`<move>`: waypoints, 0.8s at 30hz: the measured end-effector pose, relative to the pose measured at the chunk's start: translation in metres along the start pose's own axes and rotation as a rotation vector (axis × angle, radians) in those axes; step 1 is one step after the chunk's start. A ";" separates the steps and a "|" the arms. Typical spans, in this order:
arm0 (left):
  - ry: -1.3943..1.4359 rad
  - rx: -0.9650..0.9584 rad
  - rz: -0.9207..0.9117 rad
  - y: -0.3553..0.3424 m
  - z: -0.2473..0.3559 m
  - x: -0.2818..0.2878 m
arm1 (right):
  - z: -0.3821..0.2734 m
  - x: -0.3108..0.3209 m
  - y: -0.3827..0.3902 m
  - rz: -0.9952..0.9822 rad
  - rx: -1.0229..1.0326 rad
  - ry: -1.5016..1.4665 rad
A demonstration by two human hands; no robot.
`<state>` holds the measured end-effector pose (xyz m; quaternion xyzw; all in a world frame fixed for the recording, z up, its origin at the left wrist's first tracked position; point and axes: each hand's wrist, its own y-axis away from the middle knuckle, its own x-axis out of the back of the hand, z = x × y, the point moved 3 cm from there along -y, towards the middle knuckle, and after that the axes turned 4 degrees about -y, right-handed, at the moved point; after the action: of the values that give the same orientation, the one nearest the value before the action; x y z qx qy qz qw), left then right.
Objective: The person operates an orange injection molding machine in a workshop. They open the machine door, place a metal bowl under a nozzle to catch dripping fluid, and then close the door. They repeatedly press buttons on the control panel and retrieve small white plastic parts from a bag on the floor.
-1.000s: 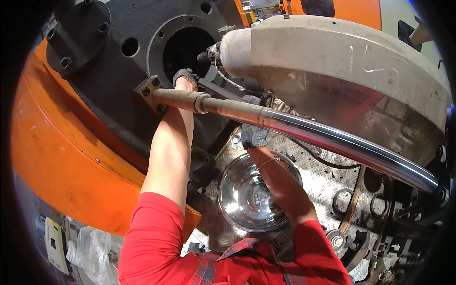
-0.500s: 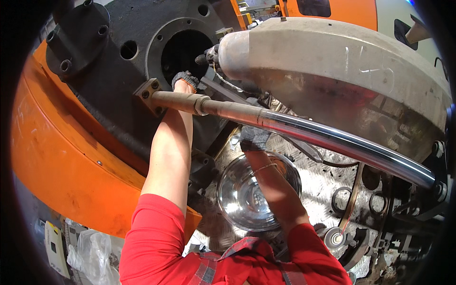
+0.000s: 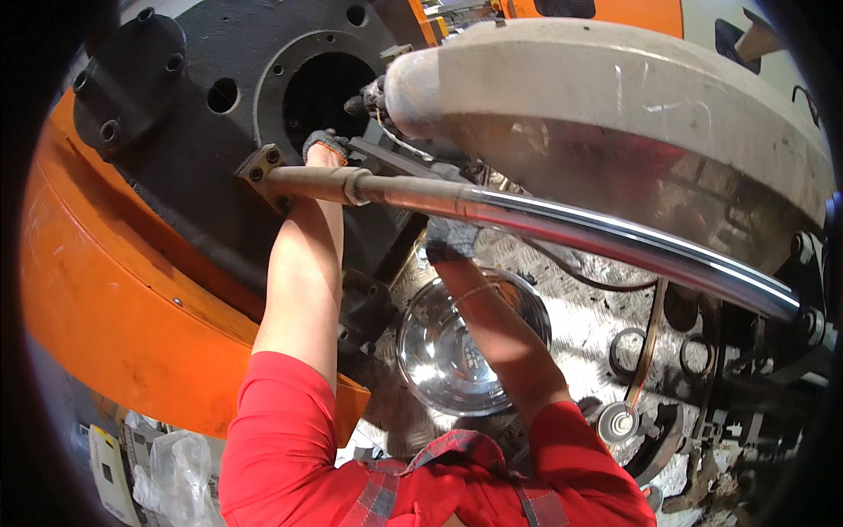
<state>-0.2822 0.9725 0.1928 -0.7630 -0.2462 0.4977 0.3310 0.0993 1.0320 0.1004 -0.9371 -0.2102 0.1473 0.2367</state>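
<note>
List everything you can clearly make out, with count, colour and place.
Plate with opening: one, black, upper left
Panel: one, orange, left
Housing: one, grey, upper right
Rod: one, silvery, slanting across middle
Bar: one, dark grey, between hands
Bowl: one, silver, on floor below rod
Rings: at least two, dark, lower right
Plastic film: one, clear, lower left
Sleeves: two, red, bottom
Left hand: one, grey glove, near the opening
Right hand: one, grey glove, partly hidden by rod

No legible wording, number or sign was found, pale strokes were noted on the large grey metal housing, at upper right, their shapes could not be read as characters.
</note>
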 end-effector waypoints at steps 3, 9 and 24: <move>1.412 -0.128 -0.173 0.009 0.004 -0.016 | 0.000 0.006 0.022 0.004 -0.016 0.038; 1.717 -0.438 -0.512 -0.016 -0.025 0.049 | -0.009 0.073 0.069 0.161 -0.062 0.205; 1.481 -0.874 -0.267 0.080 -0.241 0.240 | -0.065 0.206 0.103 0.047 0.132 0.785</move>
<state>0.0353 1.0263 0.0586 -0.9139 -0.2237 -0.3088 0.1390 0.3359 1.0203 0.0667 -0.9096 -0.0724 -0.2032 0.3552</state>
